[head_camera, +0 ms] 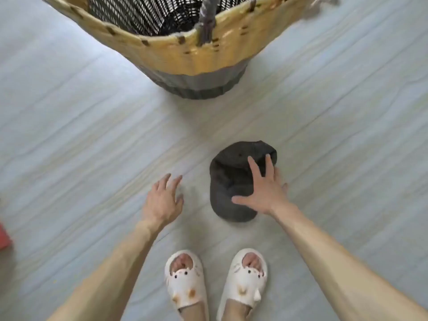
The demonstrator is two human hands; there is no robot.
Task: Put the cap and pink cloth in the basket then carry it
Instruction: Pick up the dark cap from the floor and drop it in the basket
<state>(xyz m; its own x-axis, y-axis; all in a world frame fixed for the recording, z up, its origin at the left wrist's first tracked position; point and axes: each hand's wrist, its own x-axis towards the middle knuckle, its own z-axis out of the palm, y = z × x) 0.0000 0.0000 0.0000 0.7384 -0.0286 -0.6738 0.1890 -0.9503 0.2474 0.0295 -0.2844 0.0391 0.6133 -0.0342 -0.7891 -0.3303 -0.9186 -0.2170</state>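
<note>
A dark grey cap (231,177) lies on the pale floor just ahead of my feet. My right hand (264,188) hovers over its right side with fingers spread, holding nothing. My left hand (162,200) is open to the left of the cap, apart from it. A woven basket (185,56) with a tan rim, a grey base and a dark mesh lining stands farther ahead; a grey handle (206,24) rises from its near rim. No pink cloth is clearly in view.
My feet in white slippers (215,281) stand at the bottom centre. A red object (4,237) is cut off by the left edge. Pale streaked floor (81,126) surrounds everything.
</note>
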